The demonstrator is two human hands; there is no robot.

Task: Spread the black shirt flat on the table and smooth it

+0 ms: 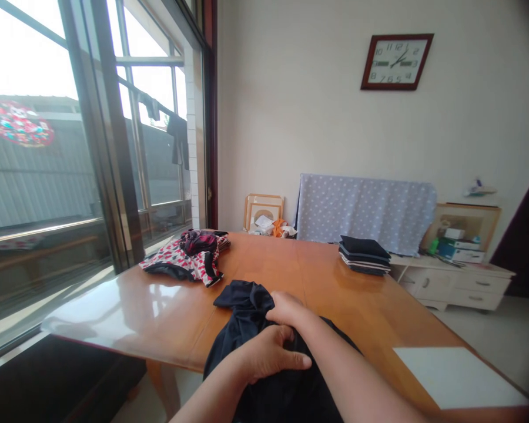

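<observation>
Handling black cloth [237,329] at six o'clock on the table [286,264]
Right hand [287,308]'s clamped on it; left hand [271,353]'s touching, can't tell if gripping. Folded stack [364,257] at two o'clock.

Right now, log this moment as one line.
left hand: on dark garment | right hand: on dark garment, farther forward | table left: patterned clothes | table right: folded stack | grip: unclear
</observation>
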